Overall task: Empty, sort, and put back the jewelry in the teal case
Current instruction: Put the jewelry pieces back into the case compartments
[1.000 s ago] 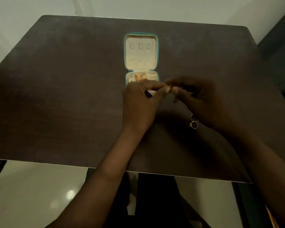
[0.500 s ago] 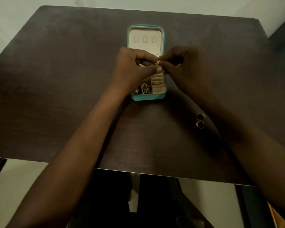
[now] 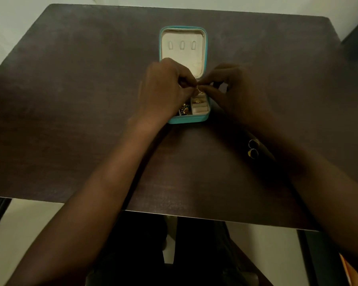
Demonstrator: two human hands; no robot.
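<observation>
The open jewelry case (image 3: 186, 119) sits mid-worktop (image 3: 70, 100), lid lying flat behind the tray. Left hand (image 3: 165, 89) and right hand (image 3: 236, 91) meet over the tray, fingers touching. Two rings (image 3: 253, 149) lie on the worktop to the case's right, nearer the person, just beside the right forearm.

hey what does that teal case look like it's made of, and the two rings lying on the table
The teal case looks like smooth faux leather outside, with a matte cream lining like velvet or suede; the exact fabric is unclear. The two rings look like gold-toned metal, since their rims glint. The table looks like dark wood-grain laminate or veneer.
</observation>
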